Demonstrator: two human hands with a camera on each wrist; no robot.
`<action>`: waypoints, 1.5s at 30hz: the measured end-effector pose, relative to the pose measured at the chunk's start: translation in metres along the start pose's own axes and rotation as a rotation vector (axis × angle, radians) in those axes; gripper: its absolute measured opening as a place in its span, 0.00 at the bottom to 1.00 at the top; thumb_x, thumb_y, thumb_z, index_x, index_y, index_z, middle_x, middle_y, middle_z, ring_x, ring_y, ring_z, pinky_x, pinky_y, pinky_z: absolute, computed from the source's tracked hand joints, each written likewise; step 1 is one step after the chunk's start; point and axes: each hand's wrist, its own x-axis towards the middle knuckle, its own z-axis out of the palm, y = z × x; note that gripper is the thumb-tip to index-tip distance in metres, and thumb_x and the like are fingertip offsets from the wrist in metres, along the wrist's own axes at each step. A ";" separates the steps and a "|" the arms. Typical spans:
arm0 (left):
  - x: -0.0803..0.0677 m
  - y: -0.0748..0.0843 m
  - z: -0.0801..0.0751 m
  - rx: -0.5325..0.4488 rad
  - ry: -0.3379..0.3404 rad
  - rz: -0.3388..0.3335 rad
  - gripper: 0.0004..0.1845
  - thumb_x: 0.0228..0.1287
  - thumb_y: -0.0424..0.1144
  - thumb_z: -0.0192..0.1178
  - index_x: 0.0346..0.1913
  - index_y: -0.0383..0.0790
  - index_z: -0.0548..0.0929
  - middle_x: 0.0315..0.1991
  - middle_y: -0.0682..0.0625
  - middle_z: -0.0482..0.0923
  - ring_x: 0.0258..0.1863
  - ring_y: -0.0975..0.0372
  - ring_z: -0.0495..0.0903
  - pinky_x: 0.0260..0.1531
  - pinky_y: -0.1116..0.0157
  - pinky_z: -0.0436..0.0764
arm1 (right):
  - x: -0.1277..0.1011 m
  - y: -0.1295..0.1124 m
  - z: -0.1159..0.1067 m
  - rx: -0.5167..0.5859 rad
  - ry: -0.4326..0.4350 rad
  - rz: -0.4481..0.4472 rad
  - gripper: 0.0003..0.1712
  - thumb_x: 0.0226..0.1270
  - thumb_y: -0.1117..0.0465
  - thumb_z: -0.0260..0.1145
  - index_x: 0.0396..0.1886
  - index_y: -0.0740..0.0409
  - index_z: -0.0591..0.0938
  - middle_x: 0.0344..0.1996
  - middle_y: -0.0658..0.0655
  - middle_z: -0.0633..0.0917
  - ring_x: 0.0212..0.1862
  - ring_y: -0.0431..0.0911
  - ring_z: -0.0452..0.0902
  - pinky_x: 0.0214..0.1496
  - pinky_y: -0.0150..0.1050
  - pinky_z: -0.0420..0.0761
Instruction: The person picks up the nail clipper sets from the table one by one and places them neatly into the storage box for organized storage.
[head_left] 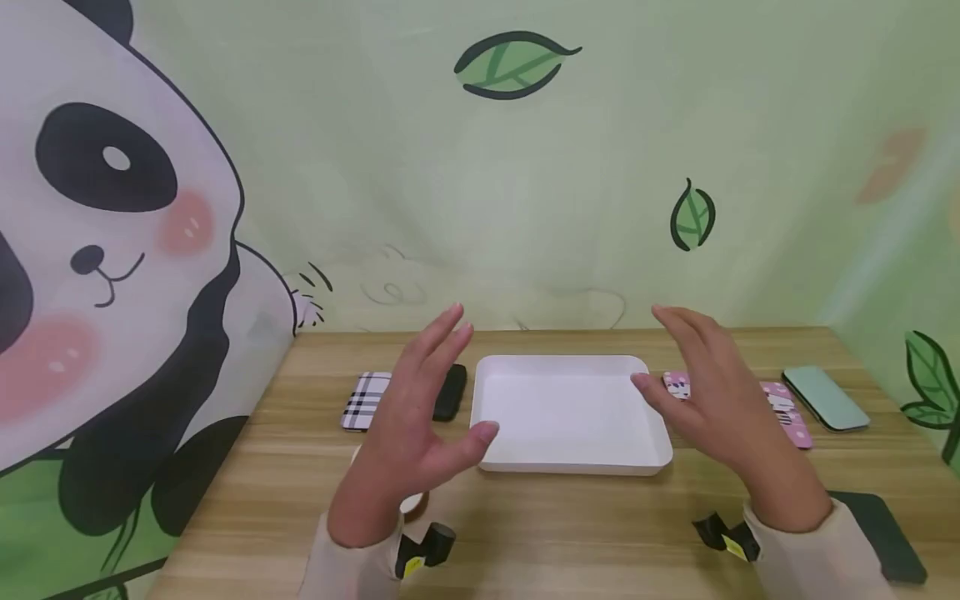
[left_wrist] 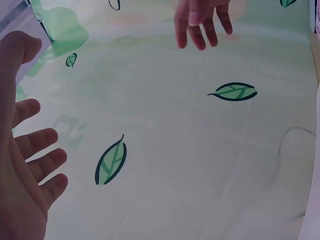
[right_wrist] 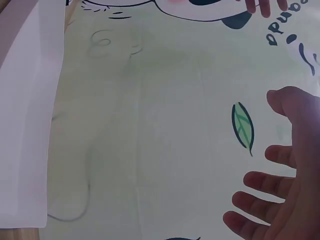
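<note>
White tray (head_left: 570, 412): where does it lie?

Flat on the counter (head_left: 585, 533), about midway between the left and right edges and closer to the far edge

And the fingers?

On the left hand (head_left: 420, 417) the fingers (head_left: 433, 337) are extended and a little spread, the thumb standing well out from them; the right hand (head_left: 720, 408) mirrors it. Both hands are raised, holding nothing, one toward each side of the tray

Touching it?

From the head view each thumb tip overlaps a side of the tray, but both wrist views show a white wall well apart from the fingers

How much room around it?

On the left a black slab (head_left: 452, 393) is just beside it, leaving a narrow gap, with a plaid slab (head_left: 365, 400) farther out, partly behind the left hand. On the right a pink patterned slab (head_left: 791, 417) is partly hidden by the right hand; a mint slab (head_left: 827, 398) lies near the right edge, and a dark green slab (head_left: 881, 533) nearer the person, partly behind the sleeve (head_left: 813, 558). A thin strip separates the tray from the far edge; a broader band runs from its front toward the person
</note>
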 end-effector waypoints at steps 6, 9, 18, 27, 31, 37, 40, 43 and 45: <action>-0.001 0.000 0.000 -0.002 0.004 0.007 0.40 0.70 0.61 0.53 0.74 0.36 0.64 0.75 0.38 0.60 0.73 0.46 0.63 0.70 0.50 0.64 | 0.002 0.012 0.010 -0.057 -0.067 0.074 0.42 0.66 0.50 0.67 0.76 0.58 0.64 0.68 0.68 0.70 0.68 0.65 0.64 0.64 0.66 0.66; -0.001 -0.001 0.000 0.003 0.004 0.009 0.40 0.70 0.60 0.52 0.74 0.36 0.64 0.75 0.38 0.60 0.73 0.46 0.63 0.70 0.50 0.64 | 0.003 0.019 0.016 -0.092 -0.106 0.108 0.42 0.68 0.49 0.65 0.76 0.60 0.62 0.62 0.69 0.73 0.63 0.65 0.67 0.61 0.66 0.69; 0.001 0.000 0.001 0.002 0.016 0.031 0.40 0.70 0.60 0.52 0.74 0.36 0.64 0.75 0.38 0.61 0.73 0.46 0.63 0.70 0.49 0.64 | 0.002 0.042 0.034 -0.120 -0.333 0.281 0.48 0.74 0.39 0.56 0.80 0.63 0.52 0.63 0.72 0.71 0.64 0.67 0.66 0.63 0.68 0.69; 0.002 -0.001 0.001 0.017 0.003 0.036 0.40 0.70 0.60 0.52 0.74 0.36 0.64 0.75 0.38 0.60 0.73 0.47 0.62 0.69 0.48 0.64 | -0.004 0.065 0.056 -0.106 -0.514 0.384 0.50 0.75 0.39 0.54 0.80 0.66 0.47 0.71 0.77 0.63 0.69 0.70 0.63 0.65 0.68 0.66; 0.002 0.000 0.001 0.015 -0.006 0.023 0.40 0.70 0.61 0.52 0.75 0.36 0.63 0.76 0.39 0.60 0.74 0.47 0.61 0.70 0.48 0.64 | -0.009 0.073 0.069 -0.109 -0.566 0.393 0.46 0.76 0.48 0.56 0.78 0.70 0.49 0.70 0.79 0.63 0.68 0.72 0.63 0.65 0.68 0.66; 0.000 0.000 0.000 0.016 -0.027 -0.015 0.41 0.70 0.62 0.51 0.76 0.39 0.63 0.76 0.40 0.59 0.75 0.48 0.60 0.71 0.48 0.62 | -0.016 0.076 0.079 -0.133 -0.617 0.418 0.45 0.76 0.49 0.54 0.77 0.74 0.49 0.68 0.82 0.65 0.68 0.73 0.63 0.66 0.67 0.66; 0.000 0.000 0.000 0.016 -0.025 -0.007 0.40 0.70 0.62 0.51 0.75 0.38 0.63 0.76 0.40 0.59 0.75 0.47 0.60 0.71 0.48 0.62 | -0.017 0.076 0.081 -0.127 -0.637 0.415 0.43 0.77 0.51 0.52 0.76 0.76 0.48 0.67 0.82 0.66 0.68 0.73 0.65 0.65 0.67 0.67; 0.000 0.001 -0.001 0.017 -0.037 -0.016 0.40 0.71 0.62 0.51 0.75 0.37 0.63 0.76 0.40 0.59 0.75 0.48 0.60 0.71 0.48 0.62 | -0.018 0.075 0.082 -0.126 -0.668 0.413 0.42 0.78 0.53 0.49 0.76 0.77 0.47 0.67 0.80 0.67 0.65 0.70 0.70 0.63 0.65 0.70; 0.000 0.001 -0.002 0.019 -0.052 -0.030 0.41 0.71 0.62 0.50 0.75 0.37 0.63 0.77 0.41 0.58 0.75 0.48 0.59 0.71 0.48 0.61 | -0.018 0.076 0.083 -0.124 -0.698 0.427 0.42 0.79 0.53 0.48 0.77 0.76 0.45 0.68 0.78 0.68 0.60 0.66 0.77 0.60 0.63 0.74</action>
